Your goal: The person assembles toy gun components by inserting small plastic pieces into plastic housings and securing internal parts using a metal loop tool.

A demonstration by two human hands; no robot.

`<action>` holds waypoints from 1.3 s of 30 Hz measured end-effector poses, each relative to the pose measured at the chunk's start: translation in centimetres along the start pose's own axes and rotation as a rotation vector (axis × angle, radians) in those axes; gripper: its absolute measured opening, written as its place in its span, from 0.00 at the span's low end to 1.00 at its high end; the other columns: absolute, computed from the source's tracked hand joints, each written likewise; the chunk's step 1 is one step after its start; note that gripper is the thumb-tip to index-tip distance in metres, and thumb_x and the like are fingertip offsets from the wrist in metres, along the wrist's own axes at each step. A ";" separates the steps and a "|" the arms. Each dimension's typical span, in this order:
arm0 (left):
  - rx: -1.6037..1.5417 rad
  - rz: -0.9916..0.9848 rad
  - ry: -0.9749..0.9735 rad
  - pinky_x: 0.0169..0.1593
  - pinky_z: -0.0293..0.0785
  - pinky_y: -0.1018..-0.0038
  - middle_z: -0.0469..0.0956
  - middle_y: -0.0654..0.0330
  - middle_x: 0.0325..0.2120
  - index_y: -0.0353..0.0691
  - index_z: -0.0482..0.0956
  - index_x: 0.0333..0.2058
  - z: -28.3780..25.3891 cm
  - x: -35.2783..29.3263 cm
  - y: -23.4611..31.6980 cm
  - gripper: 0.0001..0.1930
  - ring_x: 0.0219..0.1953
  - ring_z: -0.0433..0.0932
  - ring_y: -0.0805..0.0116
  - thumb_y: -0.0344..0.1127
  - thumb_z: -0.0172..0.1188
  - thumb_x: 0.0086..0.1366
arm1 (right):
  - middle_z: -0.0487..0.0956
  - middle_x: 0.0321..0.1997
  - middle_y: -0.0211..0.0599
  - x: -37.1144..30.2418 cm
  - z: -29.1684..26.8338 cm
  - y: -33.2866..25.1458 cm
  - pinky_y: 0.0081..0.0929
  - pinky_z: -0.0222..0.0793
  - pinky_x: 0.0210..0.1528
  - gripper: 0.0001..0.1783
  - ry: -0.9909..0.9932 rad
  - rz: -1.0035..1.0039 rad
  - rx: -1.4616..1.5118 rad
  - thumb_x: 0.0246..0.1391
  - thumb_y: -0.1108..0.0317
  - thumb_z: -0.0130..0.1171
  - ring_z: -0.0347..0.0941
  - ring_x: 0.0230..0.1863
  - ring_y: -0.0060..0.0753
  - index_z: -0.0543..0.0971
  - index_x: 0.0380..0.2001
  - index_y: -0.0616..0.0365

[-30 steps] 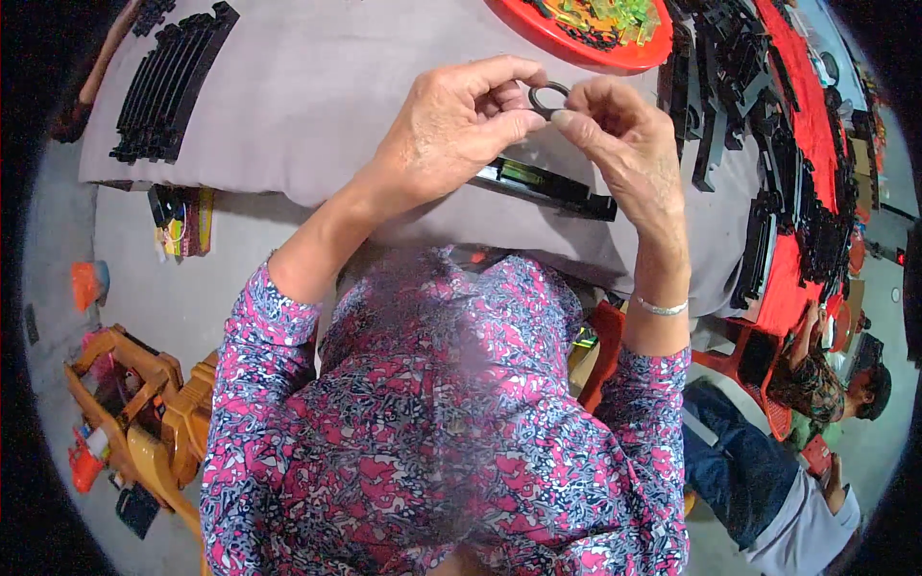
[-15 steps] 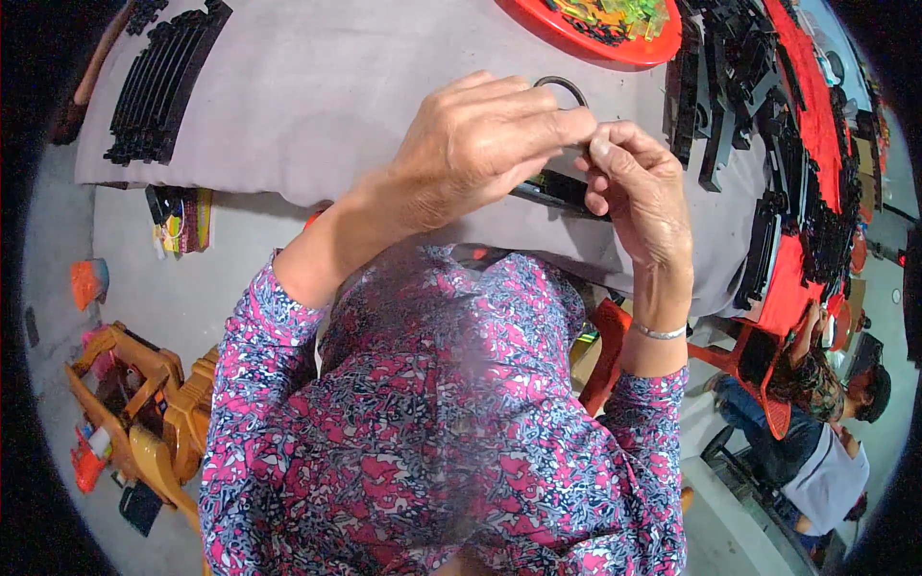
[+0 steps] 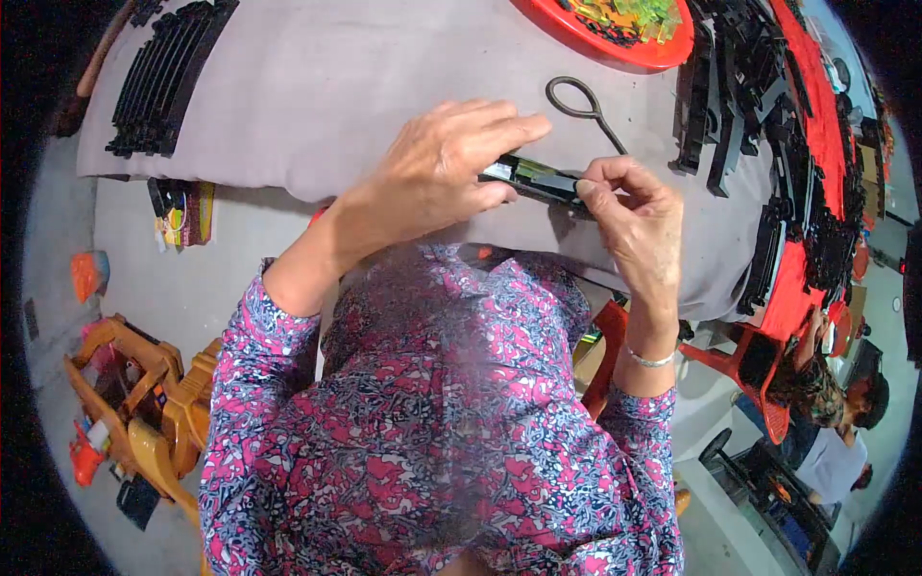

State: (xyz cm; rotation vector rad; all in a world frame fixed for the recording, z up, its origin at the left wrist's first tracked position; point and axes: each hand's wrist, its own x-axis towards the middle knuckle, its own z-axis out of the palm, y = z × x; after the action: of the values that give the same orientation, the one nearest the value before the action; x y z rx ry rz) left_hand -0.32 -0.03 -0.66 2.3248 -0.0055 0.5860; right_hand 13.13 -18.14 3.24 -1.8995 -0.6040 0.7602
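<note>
A narrow black plastic strip (image 3: 544, 182) with a shiny, pale-green reflecting inner face lies along the near edge of the grey-covered table. My left hand (image 3: 449, 158) is closed over its left end, thumb below and fingers above, hiding that end. At the other end my right hand (image 3: 636, 213) pinches the strip between thumb and forefinger; whether a small part is also in that pinch is hidden. Just beyond the hands lies a dark metal rod tool with a looped handle (image 3: 599, 117), untouched, its tip close to my right fingers.
A red tray (image 3: 663, 60) of yellow-green clear pieces and small black parts sits at the far right. Black strips (image 3: 715, 106) are heaped right of it, and more stand in a row (image 3: 171, 82) at far left. Wooden chairs (image 3: 144, 403) are at lower left; people sit at right.
My hands were raised together, fingertips meeting above the strip. They have come apart and down onto its two ends. More of the looped tool shows.
</note>
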 end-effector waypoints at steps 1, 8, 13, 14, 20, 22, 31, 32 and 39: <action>0.002 -0.009 -0.003 0.45 0.73 0.61 0.77 0.53 0.35 0.37 0.75 0.52 0.3 -0.1 -0.1 0.32 0.39 0.77 0.53 0.30 0.70 0.44 | 0.75 0.24 0.21 0.1 0.3 0.3 0.15 0.63 0.27 0.01 0.013 -0.060 -0.041 0.53 0.76 0.62 0.66 0.24 0.11 0.81 0.30 0.63; -0.031 -0.043 0.007 0.40 0.75 0.62 0.77 0.54 0.32 0.36 0.76 0.51 0.8 -0.1 0.2 0.30 0.34 0.78 0.54 0.28 0.69 0.45 | 0.76 0.20 0.25 0.0 1.7 0.7 0.19 0.68 0.27 0.03 0.090 -0.079 -0.143 0.51 0.74 0.62 0.70 0.22 0.14 0.81 0.29 0.63; -0.076 -0.051 0.040 0.38 0.75 0.65 0.77 0.53 0.31 0.35 0.76 0.51 1.0 -0.2 0.5 0.30 0.34 0.78 0.55 0.27 0.70 0.45 | 0.78 0.20 0.31 0.0 2.4 0.7 0.21 0.68 0.26 0.03 0.154 -0.080 -0.226 0.50 0.73 0.62 0.71 0.21 0.17 0.81 0.29 0.62; -0.078 -0.052 0.040 0.38 0.75 0.65 0.77 0.53 0.31 0.35 0.76 0.51 1.0 -0.3 0.5 0.30 0.34 0.78 0.55 0.27 0.70 0.45 | 0.78 0.20 0.34 0.0 2.5 0.8 0.23 0.68 0.26 0.03 0.183 -0.115 -0.247 0.50 0.73 0.62 0.71 0.20 0.18 0.81 0.28 0.62; -0.084 -0.035 0.060 0.38 0.76 0.66 0.77 0.54 0.31 0.35 0.75 0.52 0.9 -0.4 0.4 0.32 0.33 0.77 0.56 0.26 0.71 0.44 | 0.74 0.19 0.21 -0.2 2.7 0.1 0.13 0.62 0.25 0.03 0.193 -0.178 -0.444 0.50 0.75 0.63 0.66 0.22 0.09 0.79 0.28 0.62; -0.126 -0.053 0.055 0.38 0.75 0.65 0.76 0.54 0.31 0.35 0.75 0.52 0.8 -0.4 0.5 0.32 0.33 0.77 0.57 0.26 0.70 0.44 | 0.74 0.19 0.22 -0.1 2.9 0.3 0.14 0.64 0.26 0.03 0.210 -0.200 -0.464 0.50 0.75 0.63 0.67 0.22 0.09 0.79 0.28 0.62; -0.026 0.040 0.012 0.44 0.75 0.67 0.78 0.56 0.33 0.40 0.76 0.52 0.6 -0.9 0.6 0.30 0.38 0.78 0.58 0.27 0.70 0.46 | 0.79 0.21 0.42 0.0 3.1 0.3 0.34 0.72 0.30 0.04 0.284 -0.145 -0.495 0.45 0.72 0.60 0.77 0.21 0.40 0.78 0.27 0.59; -0.025 0.041 0.011 0.44 0.75 0.67 0.78 0.56 0.33 0.40 0.76 0.52 0.7 -1.0 0.6 0.30 0.38 0.78 0.58 0.27 0.70 0.46 | 0.79 0.21 0.42 0.0 3.2 0.4 0.34 0.72 0.30 0.04 0.294 -0.147 -0.478 0.45 0.72 0.60 0.77 0.21 0.40 0.78 0.27 0.59; 0.138 0.146 -0.027 0.46 0.75 0.64 0.79 0.61 0.37 0.46 0.78 0.52 1.4 -2.2 0.2 0.23 0.43 0.79 0.59 0.28 0.60 0.54 | 0.80 0.23 0.42 -0.1 3.4 0.4 0.33 0.73 0.31 0.04 0.369 -0.160 -0.479 0.45 0.72 0.60 0.79 0.24 0.40 0.77 0.27 0.59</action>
State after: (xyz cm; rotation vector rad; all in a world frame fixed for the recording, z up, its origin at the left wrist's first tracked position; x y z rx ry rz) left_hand -1.77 -1.48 -2.35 2.4811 -0.1527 0.6445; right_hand 10.63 -16.33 1.70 -2.3177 -0.7351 0.1527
